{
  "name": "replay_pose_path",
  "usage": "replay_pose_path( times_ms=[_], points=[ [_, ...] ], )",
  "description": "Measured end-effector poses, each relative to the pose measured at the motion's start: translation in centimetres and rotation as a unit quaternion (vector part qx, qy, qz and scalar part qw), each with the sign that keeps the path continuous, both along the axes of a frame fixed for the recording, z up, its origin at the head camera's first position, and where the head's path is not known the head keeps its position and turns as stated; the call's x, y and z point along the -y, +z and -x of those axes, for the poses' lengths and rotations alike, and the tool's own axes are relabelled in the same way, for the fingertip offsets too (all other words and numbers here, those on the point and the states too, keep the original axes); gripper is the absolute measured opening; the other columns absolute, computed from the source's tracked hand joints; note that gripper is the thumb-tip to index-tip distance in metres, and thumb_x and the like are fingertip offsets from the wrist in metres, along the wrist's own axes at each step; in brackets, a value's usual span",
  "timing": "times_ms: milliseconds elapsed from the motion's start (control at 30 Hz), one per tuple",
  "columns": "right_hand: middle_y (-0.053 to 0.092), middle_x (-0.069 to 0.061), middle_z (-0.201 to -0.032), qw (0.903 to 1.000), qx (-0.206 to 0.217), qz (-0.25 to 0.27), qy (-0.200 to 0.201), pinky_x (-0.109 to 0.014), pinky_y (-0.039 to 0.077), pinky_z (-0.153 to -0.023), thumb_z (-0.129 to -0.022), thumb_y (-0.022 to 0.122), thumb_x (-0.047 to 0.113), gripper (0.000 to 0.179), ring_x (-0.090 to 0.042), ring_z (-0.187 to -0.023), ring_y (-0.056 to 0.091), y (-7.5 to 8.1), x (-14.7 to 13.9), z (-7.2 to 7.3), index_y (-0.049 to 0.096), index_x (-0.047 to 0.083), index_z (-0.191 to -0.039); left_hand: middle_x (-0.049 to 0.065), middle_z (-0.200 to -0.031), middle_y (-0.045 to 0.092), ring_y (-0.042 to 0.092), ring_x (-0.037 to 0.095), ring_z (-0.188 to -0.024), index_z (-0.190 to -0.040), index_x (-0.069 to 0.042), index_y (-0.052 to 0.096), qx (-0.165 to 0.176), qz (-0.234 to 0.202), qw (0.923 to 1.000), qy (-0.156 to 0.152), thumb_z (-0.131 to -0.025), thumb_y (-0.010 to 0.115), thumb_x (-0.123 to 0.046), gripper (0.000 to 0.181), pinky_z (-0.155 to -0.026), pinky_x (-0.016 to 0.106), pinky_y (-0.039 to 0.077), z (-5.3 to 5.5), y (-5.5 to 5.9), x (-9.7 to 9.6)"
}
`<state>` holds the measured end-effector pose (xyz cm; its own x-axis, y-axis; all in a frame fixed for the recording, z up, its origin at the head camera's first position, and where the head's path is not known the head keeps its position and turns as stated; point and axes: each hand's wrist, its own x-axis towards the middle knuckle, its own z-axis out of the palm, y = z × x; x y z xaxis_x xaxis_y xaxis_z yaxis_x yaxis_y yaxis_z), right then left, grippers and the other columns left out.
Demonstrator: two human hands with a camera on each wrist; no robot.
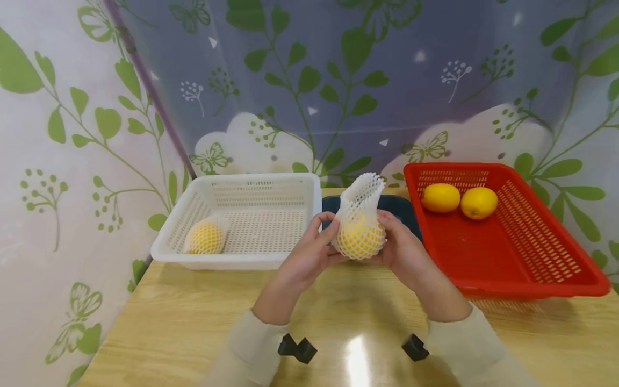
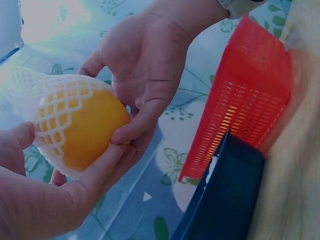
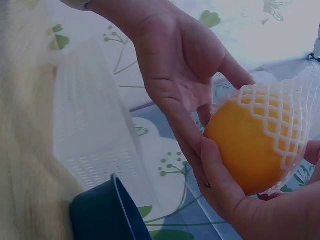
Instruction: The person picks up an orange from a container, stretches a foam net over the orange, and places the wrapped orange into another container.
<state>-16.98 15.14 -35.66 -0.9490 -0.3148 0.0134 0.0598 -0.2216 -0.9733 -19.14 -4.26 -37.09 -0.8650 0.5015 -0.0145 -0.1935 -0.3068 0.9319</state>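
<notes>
In the head view, both hands hold up a yellow lemon [image 1: 360, 239] in a white foam net sleeve [image 1: 362, 193] above the table. The sleeve's loose end stands up over the fruit. My left hand [image 1: 309, 250] grips it from the left and my right hand [image 1: 403, 250] from the right, thumbs on its sides. Both wrist views show part of the lemon [image 2: 95, 130] bare, with fingers of both hands right at the sleeve's edge around that bare end. The mesh [image 3: 275, 115] covers the rest.
A white basket [image 1: 261, 258] on the left contains one netted lemon [image 1: 206, 237]. The red basket [image 1: 474, 258] on the right contains two bare lemons [image 1: 440, 198]. Between them, behind my hands, is a dark blue bin [image 1: 401, 207] with something white inside. A patterned curtain backs the wooden table [image 1: 203, 306].
</notes>
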Motion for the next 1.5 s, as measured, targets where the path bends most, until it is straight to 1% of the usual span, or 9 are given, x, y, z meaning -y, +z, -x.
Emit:
replay_pose_path(
  times_ms=[100, 233, 533, 667, 767, 967, 1167, 1333, 1500],
  points=[
    [0.053, 0.004, -0.119, 0.9999, -0.006, 0.014, -0.002, -0.038, 0.054, -0.087, -0.106, 0.029, 0.035, 0.039, -0.012, -0.098, 0.062, 0.1, -0.2, 0.4, 0.034, 0.012, -0.138, 0.011, -0.112, 0.056, 0.065, 0.022, -0.09, -0.117, -0.019, 0.033, -0.008, 0.001, 0.9999, 0.008, -0.105, 0.043, -0.028, 0.018, -0.092, 0.043, 0.051, 0.3, 0.2, -0.3],
    [0.053, 0.003, -0.121, 0.9997, -0.009, 0.014, 0.015, -0.04, 0.054, -0.089, -0.106, 0.03, 0.035, 0.042, -0.014, -0.1, 0.061, 0.0, -0.2, 0.7, 0.032, 0.01, -0.14, 0.011, -0.111, 0.057, 0.066, 0.021, -0.086, -0.116, -0.018, 0.033, -0.006, 0.01, 0.9998, 0.016, -0.106, 0.041, -0.026, 0.015, -0.091, 0.043, 0.052, 0.5, 0.3, -0.2],
    [0.055, 0.002, -0.12, 0.9992, 0.003, 0.013, 0.038, -0.04, 0.054, -0.087, -0.106, 0.031, 0.036, 0.048, -0.015, -0.099, 0.062, -0.2, -0.4, 0.9, 0.027, 0.007, -0.143, 0.011, -0.111, 0.058, 0.067, 0.021, -0.086, -0.114, -0.018, 0.034, -0.011, 0.018, 0.9997, 0.011, -0.106, 0.04, -0.026, 0.013, -0.091, 0.044, 0.052, 0.2, -0.1, 0.2],
    [0.054, 0.002, -0.121, 0.999, 0.004, 0.006, 0.043, -0.04, 0.054, -0.088, -0.106, 0.03, 0.036, 0.043, -0.015, -0.099, 0.063, -0.4, -0.5, 0.5, 0.029, 0.011, -0.141, 0.011, -0.112, 0.055, 0.067, 0.022, -0.087, -0.115, -0.017, 0.033, -0.011, 0.017, 0.9998, -0.006, -0.106, 0.04, -0.025, 0.014, -0.092, 0.044, 0.052, 0.2, -0.4, 0.6],
    [0.055, 0.003, -0.121, 0.999, 0.005, 0.011, 0.042, -0.039, 0.054, -0.088, -0.106, 0.03, 0.035, 0.035, -0.015, -0.099, 0.063, -0.4, -0.6, 0.4, 0.034, 0.017, -0.137, 0.011, -0.114, 0.054, 0.068, 0.022, -0.088, -0.119, -0.016, 0.031, -0.013, 0.015, 0.9996, -0.02, -0.106, 0.04, -0.027, 0.019, -0.093, 0.044, 0.052, 0.3, -0.3, 0.9],
    [0.059, 0.004, -0.117, 0.9989, -0.009, 0.025, 0.039, -0.037, 0.055, -0.086, -0.106, 0.032, 0.031, 0.032, -0.015, -0.095, 0.065, -0.3, -0.4, 0.8, 0.038, 0.018, -0.135, 0.016, -0.124, 0.051, 0.068, 0.023, -0.089, -0.131, -0.018, 0.026, 0.004, 0.003, 0.9999, -0.016, -0.105, 0.04, -0.031, 0.032, -0.093, 0.046, 0.051, 0.8, 0.0, 1.1],
    [0.06, 0.004, -0.117, 0.9988, -0.018, 0.021, 0.039, -0.036, 0.055, -0.086, -0.106, 0.029, 0.026, 0.036, -0.014, -0.098, 0.065, -0.4, -0.3, 1.1, 0.033, 0.013, -0.14, 0.017, -0.138, 0.04, 0.064, 0.027, -0.099, -0.139, -0.011, 0.027, -0.027, 0.012, 0.9991, -0.03, -0.106, 0.031, -0.04, 0.044, -0.095, 0.046, 0.05, 0.7, 0.2, 1.4],
    [0.06, 0.004, -0.116, 0.9987, -0.026, 0.021, 0.039, -0.035, 0.055, -0.085, -0.103, 0.023, 0.015, 0.043, -0.016, -0.096, 0.064, -0.6, -0.5, 1.3, 0.027, 0.012, -0.146, 0.013, -0.128, 0.045, 0.066, 0.023, -0.092, -0.134, -0.013, 0.029, -0.015, 0.011, 0.9994, -0.028, -0.106, 0.036, -0.034, 0.036, -0.095, 0.045, 0.05, 0.7, 0.3, 1.4],
    [0.06, 0.004, -0.117, 0.9983, -0.02, 0.033, 0.043, -0.035, 0.055, -0.086, -0.104, 0.024, 0.017, 0.042, -0.016, -0.097, 0.064, -0.8, -0.5, 1.2, 0.029, 0.013, -0.145, 0.013, -0.124, 0.049, 0.066, 0.022, -0.09, -0.131, -0.015, 0.029, -0.006, 0.013, 0.9996, -0.024, -0.105, 0.038, -0.031, 0.032, -0.093, 0.044, 0.051, 0.6, 0.4, 1.4]
  ],
)
